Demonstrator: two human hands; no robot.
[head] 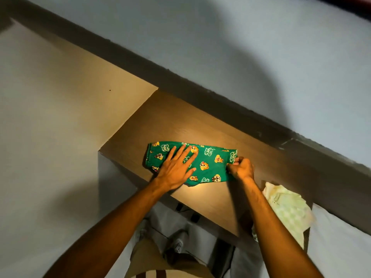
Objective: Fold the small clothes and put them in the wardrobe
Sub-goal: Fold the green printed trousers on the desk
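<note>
A small green garment (210, 163) printed with cartoon animals lies flat on a brown wooden tabletop (180, 121). My left hand (176, 169) presses on its left half with straight, spread fingers. At the cloth's right edge, my right hand (240, 167) pinches the fabric with curled fingers. A pale yellow-green checked garment (287, 207) lies crumpled at the table's right end, hanging partly over the edge.
The table stands against a pale wall (241, 47), with a lighter panel (50, 97) to the left. Below the front edge I see my legs, a shoe (176, 243) and pale floor. Dark cables or plugs (192, 215) hang under the table.
</note>
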